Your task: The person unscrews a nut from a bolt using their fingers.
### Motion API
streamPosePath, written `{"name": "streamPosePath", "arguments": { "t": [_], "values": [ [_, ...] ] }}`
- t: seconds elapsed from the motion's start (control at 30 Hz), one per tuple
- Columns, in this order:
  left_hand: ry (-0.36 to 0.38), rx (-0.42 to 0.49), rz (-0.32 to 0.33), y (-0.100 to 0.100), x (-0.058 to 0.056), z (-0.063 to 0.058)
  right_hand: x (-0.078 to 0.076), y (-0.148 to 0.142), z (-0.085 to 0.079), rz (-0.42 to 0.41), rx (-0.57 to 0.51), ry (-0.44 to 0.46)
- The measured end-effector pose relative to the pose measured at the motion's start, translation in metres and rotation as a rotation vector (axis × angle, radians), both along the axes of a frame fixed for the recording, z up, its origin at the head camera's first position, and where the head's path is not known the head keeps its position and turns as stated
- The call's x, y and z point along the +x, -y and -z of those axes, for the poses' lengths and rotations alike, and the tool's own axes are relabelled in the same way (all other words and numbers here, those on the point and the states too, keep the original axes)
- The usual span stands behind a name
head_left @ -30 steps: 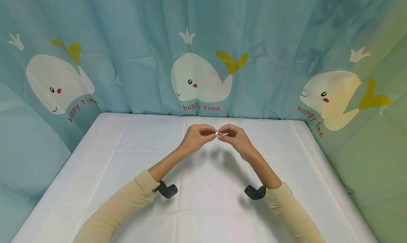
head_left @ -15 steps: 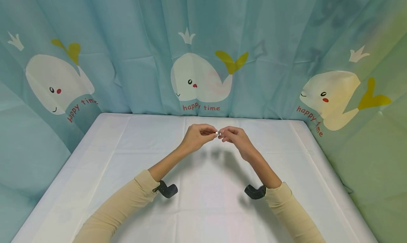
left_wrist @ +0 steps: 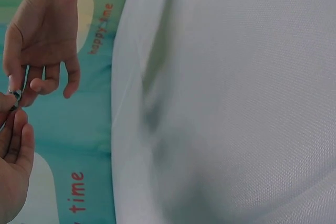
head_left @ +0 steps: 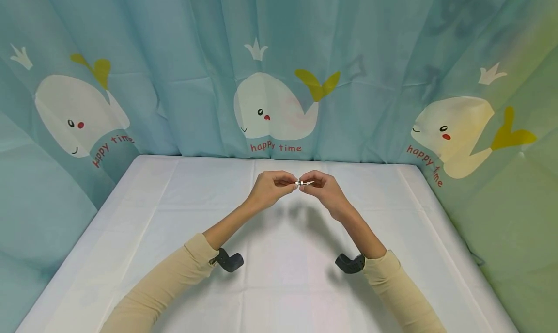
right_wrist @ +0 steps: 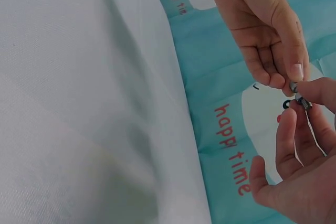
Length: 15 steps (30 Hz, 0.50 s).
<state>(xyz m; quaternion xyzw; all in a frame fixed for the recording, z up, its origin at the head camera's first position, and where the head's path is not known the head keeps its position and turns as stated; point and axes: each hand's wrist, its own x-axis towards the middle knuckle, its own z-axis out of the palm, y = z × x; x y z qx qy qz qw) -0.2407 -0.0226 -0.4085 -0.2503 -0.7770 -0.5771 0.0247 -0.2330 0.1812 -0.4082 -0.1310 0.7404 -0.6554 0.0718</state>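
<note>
Both hands meet above the far middle part of the white table, with a small metal bolt between them. My left hand pinches one end of the bolt between thumb and fingertip. From the other side, the thumb and fingertips of my right hand hold it near what looks like a nut. In the right wrist view the threaded end of the bolt sticks out toward the right palm, while its rounded end sits at the left thumb. Fingers cover most of the bolt in the left wrist view.
A white cloth covers the table, and the hands' shadows fall on it. Behind and at the sides hangs a blue-green curtain printed with whales. Black wrist devices, one on the left and one on the right, jut inward from the sleeves.
Half a second ago the right fingers were rolled over the bolt; now they have turned back, much as they were one second ago. The left hand stays almost still.
</note>
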Motion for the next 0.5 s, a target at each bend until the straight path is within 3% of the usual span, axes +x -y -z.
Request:
{"name": "streamPosePath", "arguments": {
  "t": [0.2,0.33,0.43,0.5],
  "values": [
    [-0.005,-0.005,-0.007,-0.003,0.003,-0.003,-0.001,0.000,0.002,-0.012,-0.023,-0.026],
    [0.004,-0.011,-0.009,-0.003,0.017,-0.024,-0.001,0.000,0.001,-0.002,-0.032,-0.018],
    [0.010,-0.006,-0.007,-0.002,0.016,-0.022,-0.002,0.000,0.002,0.021,-0.009,0.007],
    [0.014,0.003,-0.007,-0.002,0.008,-0.011,-0.002,-0.001,0.002,0.032,0.019,0.018]
  ]
}}
